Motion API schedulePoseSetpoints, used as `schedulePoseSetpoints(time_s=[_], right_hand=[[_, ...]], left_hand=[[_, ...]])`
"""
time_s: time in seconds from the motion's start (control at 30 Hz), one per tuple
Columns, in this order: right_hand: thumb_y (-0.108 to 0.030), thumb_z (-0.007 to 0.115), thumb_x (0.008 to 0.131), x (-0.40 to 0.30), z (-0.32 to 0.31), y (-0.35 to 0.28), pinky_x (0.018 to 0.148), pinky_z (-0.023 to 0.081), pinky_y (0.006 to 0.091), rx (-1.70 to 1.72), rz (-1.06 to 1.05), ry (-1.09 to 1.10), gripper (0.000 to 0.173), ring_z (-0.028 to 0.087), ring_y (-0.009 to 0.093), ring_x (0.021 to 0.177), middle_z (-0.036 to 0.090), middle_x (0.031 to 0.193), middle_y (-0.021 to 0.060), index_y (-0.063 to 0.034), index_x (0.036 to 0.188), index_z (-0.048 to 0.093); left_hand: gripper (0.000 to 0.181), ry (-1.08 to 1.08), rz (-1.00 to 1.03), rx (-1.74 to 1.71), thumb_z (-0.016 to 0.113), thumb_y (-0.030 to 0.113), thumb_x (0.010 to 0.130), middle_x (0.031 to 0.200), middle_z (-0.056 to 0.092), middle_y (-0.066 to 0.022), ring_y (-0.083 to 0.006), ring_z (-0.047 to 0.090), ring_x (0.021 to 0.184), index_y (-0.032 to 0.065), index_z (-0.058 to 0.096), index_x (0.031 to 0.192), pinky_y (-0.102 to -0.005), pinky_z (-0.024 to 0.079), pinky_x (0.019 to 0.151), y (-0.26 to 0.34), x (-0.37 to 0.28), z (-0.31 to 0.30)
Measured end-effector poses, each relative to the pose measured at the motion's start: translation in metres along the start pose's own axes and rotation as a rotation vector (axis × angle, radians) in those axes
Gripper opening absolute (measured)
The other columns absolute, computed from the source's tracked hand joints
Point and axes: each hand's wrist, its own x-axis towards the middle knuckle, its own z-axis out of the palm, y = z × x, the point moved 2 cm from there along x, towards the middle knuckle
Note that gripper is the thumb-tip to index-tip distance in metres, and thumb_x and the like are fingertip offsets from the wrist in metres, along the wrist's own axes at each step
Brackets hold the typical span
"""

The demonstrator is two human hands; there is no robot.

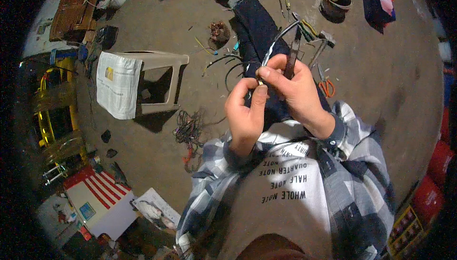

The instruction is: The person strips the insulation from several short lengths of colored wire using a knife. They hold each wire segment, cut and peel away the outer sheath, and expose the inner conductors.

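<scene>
Both hands meet in front of my lap, above dark trousers. A thin cable [273, 46], black and white, rises from between my fingers towards the tools on the floor. My right hand [301, 94] pinches this cable between thumb and forefinger. A dark flat metal tool [293, 51], perhaps a blade, sticks out from the same hand. Just below, my left hand [246, 112] pinches the cable's short end between thumb and forefinger. The fingers partly cover that end, so its condition is hard to see.
Around my legs lie pliers [307, 28], a hammer [323, 44], orange-handled scissors [325, 83] and a screwdriver [287, 5]. A plastic stool [175, 81] bearing newspaper [117, 85] stands left. Nearby are a tangle of wires [187, 128], a copper wire bundle [219, 33] and a bucket [335, 8].
</scene>
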Motion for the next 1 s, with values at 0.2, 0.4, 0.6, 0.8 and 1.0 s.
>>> schedulePoseSetpoints(time_s=[0.2,0.4,0.6,0.8,1.0], right_hand=[[-0.015,0.068,0.084,0.003,0.001,-0.004,0.049,0.037,0.0192,-0.054,-0.051,0.019,0.017,0.049,0.003,0.056,0.055,0.065,-0.0036,-0.0049,0.077,0.057],[-0.017,0.065,0.085,0.005,0.003,-0.025,0.043,0.028,0.0196,0.013,-0.023,-0.028,0.022,0.038,0.002,0.048,0.046,0.058,-0.0063,-0.0093,0.07,0.052],[-0.018,0.066,0.084,0.008,-0.001,-0.032,0.045,0.027,0.0189,0.116,-0.023,0.014,0.02,0.039,0.001,0.049,0.047,0.059,-0.0073,-0.0119,0.07,0.053],[-0.019,0.067,0.083,0.011,-0.006,-0.036,0.044,0.025,0.0196,0.087,-0.009,0.047,0.02,0.037,0.001,0.049,0.046,0.06,-0.009,-0.013,0.07,0.053],[-0.018,0.068,0.082,0.012,-0.013,-0.037,0.044,0.025,0.0188,0.071,0.0,0.017,0.019,0.038,0.001,0.05,0.047,0.061,-0.0088,-0.0142,0.071,0.053]], left_hand=[[0.017,-0.072,-0.002,0.03,0.052,0.012,0.093,0.068,0.051,-0.0063,-0.0096,0.045,0.064,-0.0016,0.056,0.082,-0.0255,0.039,0.059,0.013,-0.002,0.002],[0.021,-0.218,-0.013,-0.191,0.045,0.015,0.096,0.063,0.045,0.0027,-0.004,0.038,0.056,0.0003,0.057,0.088,-0.0223,0.03,0.052,0.02,-0.005,0.011],[0.025,-0.3,-0.108,-0.492,0.039,0.017,0.099,0.054,0.032,0.0073,-0.0016,0.024,0.046,-0.0012,0.051,0.088,-0.0217,0.019,0.044,0.02,-0.003,0.024],[0.023,-0.349,-0.162,-0.656,0.038,0.018,0.1,0.057,0.031,0.0075,-0.001,0.024,0.049,0.0022,0.05,0.088,-0.0206,0.019,0.045,0.016,-0.009,0.032],[0.025,-0.323,-0.158,-0.64,0.038,0.02,0.1,0.055,0.029,0.0073,-0.0018,0.022,0.047,0.0014,0.048,0.087,-0.0213,0.019,0.044,0.016,-0.014,0.038]])
